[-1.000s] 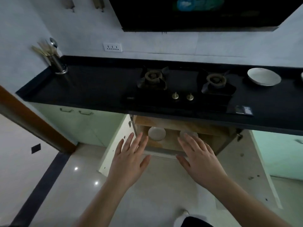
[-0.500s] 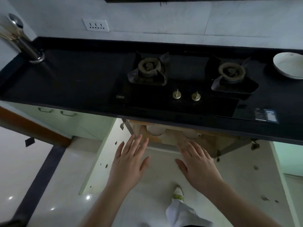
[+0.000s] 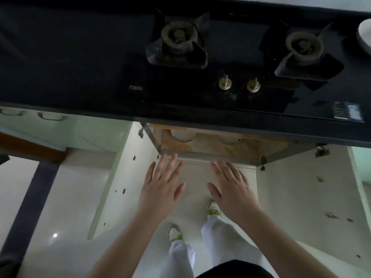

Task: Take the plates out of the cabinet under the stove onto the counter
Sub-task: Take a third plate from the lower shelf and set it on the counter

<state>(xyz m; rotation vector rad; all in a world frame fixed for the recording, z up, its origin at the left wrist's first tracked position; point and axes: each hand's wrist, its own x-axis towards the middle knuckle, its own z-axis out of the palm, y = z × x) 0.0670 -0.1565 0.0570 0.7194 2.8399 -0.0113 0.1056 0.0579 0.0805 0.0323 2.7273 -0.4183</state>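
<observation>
The cabinet [image 3: 208, 151] under the stove stands open, with a wooden shelf inside. Two white plates sit on that shelf, one at the left [image 3: 183, 135] and one at the right [image 3: 228, 139]; the black counter edge hides most of each. My left hand [image 3: 161, 189] and my right hand [image 3: 233, 189] hover flat in front of the cabinet's front rail, fingers straight and spread, holding nothing. Another white plate [image 3: 364, 35] lies on the counter [image 3: 60, 57] at the far right.
The gas stove [image 3: 220, 57] with two burners and two knobs fills the counter above the cabinet. Both cabinet doors, left [image 3: 112, 177] and right [image 3: 313, 197], are swung open on either side of my legs. Closed drawers [image 3: 50, 117] sit to the left.
The view has moved closer and tilted down over the counter edge. Both hands stay flat and open in front of the cabinet; less of the plates shows under the counter.
</observation>
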